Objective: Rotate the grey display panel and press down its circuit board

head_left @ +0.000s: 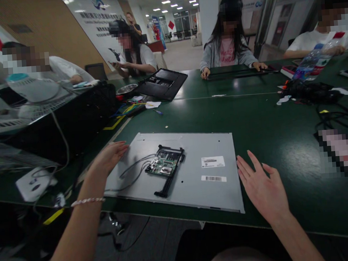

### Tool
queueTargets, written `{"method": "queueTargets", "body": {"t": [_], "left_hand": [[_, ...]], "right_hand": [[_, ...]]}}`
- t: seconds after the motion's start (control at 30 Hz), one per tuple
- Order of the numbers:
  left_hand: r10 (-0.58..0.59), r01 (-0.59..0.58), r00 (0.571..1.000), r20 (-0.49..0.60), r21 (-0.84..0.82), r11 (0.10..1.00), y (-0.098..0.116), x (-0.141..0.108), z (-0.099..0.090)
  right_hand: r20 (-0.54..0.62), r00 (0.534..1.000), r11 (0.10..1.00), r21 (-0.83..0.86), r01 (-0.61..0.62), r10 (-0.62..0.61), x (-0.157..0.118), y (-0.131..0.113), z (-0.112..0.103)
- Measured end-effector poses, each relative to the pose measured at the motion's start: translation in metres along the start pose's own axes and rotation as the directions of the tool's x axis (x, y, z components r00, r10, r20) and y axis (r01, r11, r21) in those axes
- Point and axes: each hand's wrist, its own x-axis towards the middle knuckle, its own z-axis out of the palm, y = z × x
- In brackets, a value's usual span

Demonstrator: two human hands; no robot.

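Note:
A flat grey metal panel with two white labels lies on the green table. On top of it rests a small green circuit board in a black frame, with grey cables running off to the left. My left hand is at the panel's left edge, fingers extended and holding nothing. Beside the right edge, my right hand has its fingers spread, fingertips at or very near the edge, with nothing in it.
Beyond the panel a black laptop casing lies near a metal bowl and coloured wires. A large black case stands left. Bottles and black cables are at right. Several people sit across the table.

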Motion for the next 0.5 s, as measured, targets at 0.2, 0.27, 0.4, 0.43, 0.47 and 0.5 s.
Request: {"method": "queueTargets", "body": {"t": [0.2, 0.27, 0.4, 0.43, 0.47, 0.5], "left_hand": [[-0.039, 0.04, 0.998, 0.043, -0.027, 0.999, -0.005, -0.002, 0.001], [-0.036, 0.039, 0.997, 0.062, -0.042, 0.998, -0.007, -0.004, 0.002], [-0.016, 0.024, 0.994, 0.106, -0.079, 0.997, -0.013, -0.008, 0.005], [-0.01, 0.021, 0.993, 0.118, -0.095, 0.995, -0.014, -0.009, 0.006], [-0.005, 0.019, 0.992, 0.129, -0.11, 0.994, -0.015, -0.011, 0.007], [-0.003, 0.02, 0.99, 0.139, -0.126, 0.992, -0.016, -0.013, 0.008]], "right_hand": [[-0.03, 0.999, 0.997, -0.075, 0.036, -0.039, -0.004, -0.011, -0.008], [-0.037, 0.998, 0.994, -0.098, 0.048, -0.052, -0.005, -0.014, -0.012], [-0.031, 0.996, 0.984, -0.161, 0.075, -0.081, -0.007, -0.019, -0.022], [-0.028, 0.996, 0.981, -0.178, 0.081, -0.088, -0.007, -0.021, -0.024], [-0.023, 0.995, 0.976, -0.198, 0.09, -0.097, -0.007, -0.022, -0.027], [-0.015, 0.994, 0.969, -0.225, 0.105, -0.111, -0.006, -0.024, -0.029]]}}
